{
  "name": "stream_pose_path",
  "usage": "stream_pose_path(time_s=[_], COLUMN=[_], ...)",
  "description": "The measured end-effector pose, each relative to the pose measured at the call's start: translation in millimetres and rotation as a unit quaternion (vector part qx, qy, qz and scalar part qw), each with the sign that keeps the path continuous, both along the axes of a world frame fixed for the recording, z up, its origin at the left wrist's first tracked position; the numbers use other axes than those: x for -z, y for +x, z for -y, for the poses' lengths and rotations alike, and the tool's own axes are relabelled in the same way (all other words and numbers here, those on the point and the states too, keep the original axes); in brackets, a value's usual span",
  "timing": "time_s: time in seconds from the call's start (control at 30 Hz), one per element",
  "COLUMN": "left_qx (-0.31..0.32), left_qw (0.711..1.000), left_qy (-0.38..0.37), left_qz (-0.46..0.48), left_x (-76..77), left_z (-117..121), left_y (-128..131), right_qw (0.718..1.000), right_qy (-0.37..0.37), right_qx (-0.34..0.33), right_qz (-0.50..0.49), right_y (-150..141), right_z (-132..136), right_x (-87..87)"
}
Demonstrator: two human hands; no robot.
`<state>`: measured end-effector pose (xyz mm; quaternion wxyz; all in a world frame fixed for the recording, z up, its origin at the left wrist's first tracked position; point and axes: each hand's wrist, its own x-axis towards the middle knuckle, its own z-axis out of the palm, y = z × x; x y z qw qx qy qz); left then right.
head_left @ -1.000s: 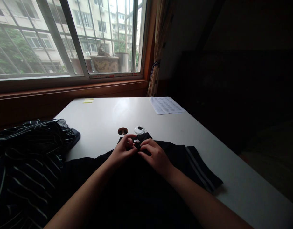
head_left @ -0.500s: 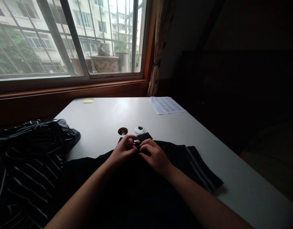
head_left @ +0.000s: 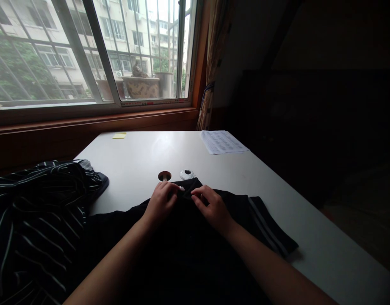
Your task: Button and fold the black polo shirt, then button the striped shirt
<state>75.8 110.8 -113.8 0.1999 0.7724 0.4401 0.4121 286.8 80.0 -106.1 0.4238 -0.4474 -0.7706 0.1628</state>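
A black shirt (head_left: 185, 250) lies spread on the white table, its collar (head_left: 192, 184) at the far end and a sleeve with grey stripes (head_left: 267, 226) out to the right. My left hand (head_left: 163, 200) is closed on the left side of the collar, its fingertips beside a small white label (head_left: 181, 189). On the collar's right side, my right hand (head_left: 212, 208) has its thumb and forefinger drawn together at the dark cloth. Fine detail of the neck opening is lost in the dim light.
A heap of dark striped clothing (head_left: 39, 220) lies on the left. The white table (head_left: 134, 156) has a round cable hole (head_left: 164, 176), a round white cover (head_left: 186, 174), a yellow note (head_left: 119, 135) and printed sheets (head_left: 225, 142). A barred window stands behind.
My hands have moved apart from where they met at the collar, the right one shifting slightly right. The white label between them shows more clearly. The view has shifted slightly.
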Motion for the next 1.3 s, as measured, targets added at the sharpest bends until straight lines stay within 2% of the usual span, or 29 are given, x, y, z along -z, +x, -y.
stream_pose_path(time_s=[0.07,0.17,0.47,0.83,1.1,1.3], left_qx=[-0.003,-0.017,-0.003,-0.010,-0.043,-0.031], left_qw=[0.997,0.992,0.973,0.944,0.927,0.928], left_qy=[0.032,0.031,0.011,0.063,0.062,0.106], left_qz=[-0.064,-0.118,-0.231,-0.323,-0.367,-0.356], left_x=[1.5,1.4,-4.2,2.3,-7.1,-9.5], left_z=[-2.0,-6.1,-10.5,-11.7,-6.9,-8.0], left_y=[-3.5,-12.1,-31.4,-32.7,-29.4,-32.3], right_qw=[0.999,0.997,0.995,0.994,0.993,0.993], right_qy=[-0.004,-0.004,0.022,0.067,0.070,0.049], right_qx=[-0.025,-0.046,-0.013,-0.024,-0.051,-0.055], right_qz=[0.025,0.055,0.093,0.086,0.081,0.090], right_y=[0.0,0.2,0.7,0.2,-0.4,-0.3], right_z=[-1.7,-3.1,-2.0,-3.7,-4.8,-2.8], right_x=[1.2,3.8,2.6,6.8,9.3,7.9])
